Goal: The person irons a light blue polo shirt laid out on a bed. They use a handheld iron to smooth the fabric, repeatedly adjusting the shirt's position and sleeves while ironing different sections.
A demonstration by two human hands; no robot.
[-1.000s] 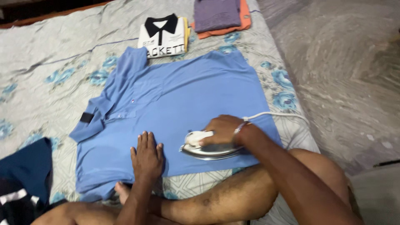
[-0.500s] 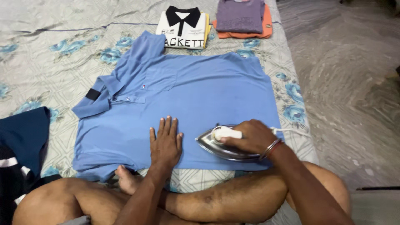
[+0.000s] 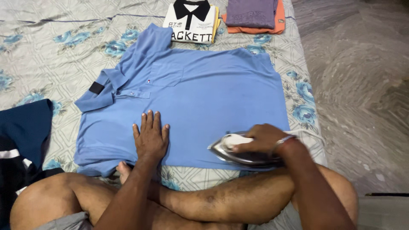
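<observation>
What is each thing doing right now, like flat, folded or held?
Blue shirt: spread flat on the sheet.
Iron: on the shirt's lower edge, gripped.
Right hand: closed on the iron's handle.
Left hand: flat, fingers spread, pressing the shirt.
White shirt: folded.
Purple shirt: folded, stacked on an orange one.

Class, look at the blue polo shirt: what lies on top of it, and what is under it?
On the blue polo shirt rest the left hand, flat, and an iron gripped by the right hand. Under it lies a floral sheet; the covered part is hidden.
</observation>
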